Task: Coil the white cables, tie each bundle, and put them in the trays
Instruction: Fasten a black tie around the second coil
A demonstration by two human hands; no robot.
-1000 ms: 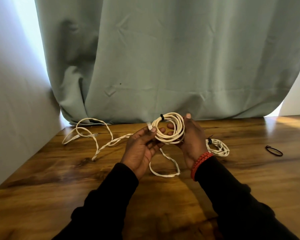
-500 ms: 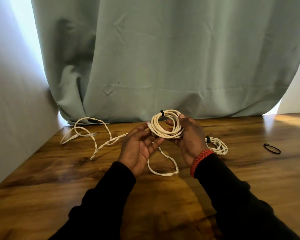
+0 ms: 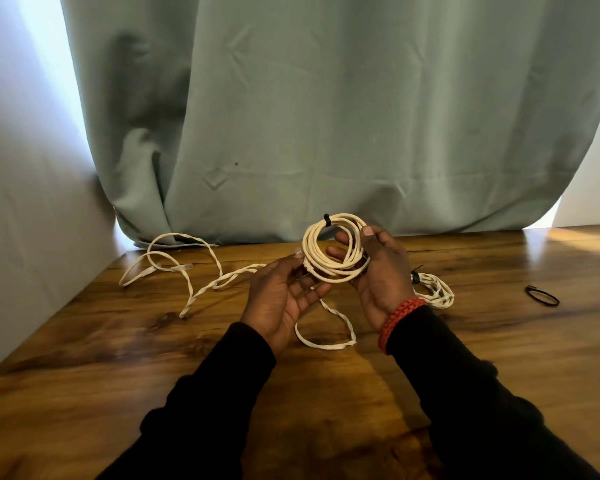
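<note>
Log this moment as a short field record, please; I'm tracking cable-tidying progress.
held coil: white cable coil with a black tie on top
right hand: grips the coil
left hand: fingers at the coil's lower left edge
loose cable: uncoiled on the wooden table, left side
tied bundle: on the table behind the right wrist
spare band: black loop, far right
trays: none in view
</note>
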